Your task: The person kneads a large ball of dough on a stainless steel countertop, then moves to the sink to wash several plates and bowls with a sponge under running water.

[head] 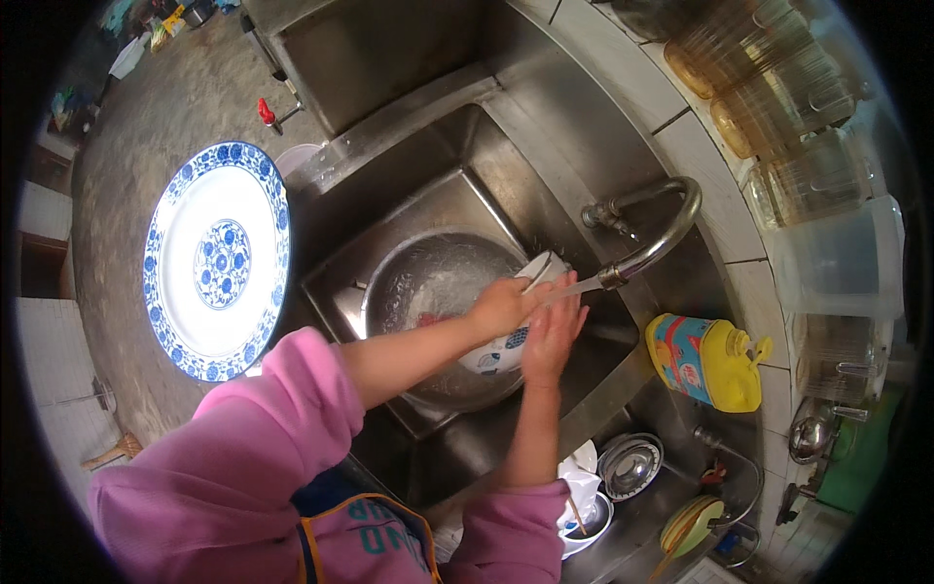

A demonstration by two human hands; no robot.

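Observation:
A white bowl [490, 358] with blue patterns on its outside is tilted over the large metal basin [379, 292]. My left hand [503, 310] grips it, with the fingers largely hidden. Against its right side lies my right hand [552, 332], fingers nearly straight. Water runs from the curved metal faucet [689, 212] onto my fingers and the bowl. Beyond the hands shows a white rim [543, 269]; whether it belongs to the same bowl, I cannot tell. Water fills part of the basin, which stands in the stainless steel sink [430, 193]. Something red under the water is unclear.
A large white platter with a blue floral border [221, 186] is at the left. Right of the sink stands a yellow jug [733, 372]. Metal bowls [631, 467] and a green dish [693, 522] occupy the neighbouring sink. Clear plastic containers [839, 255] line the ledge.

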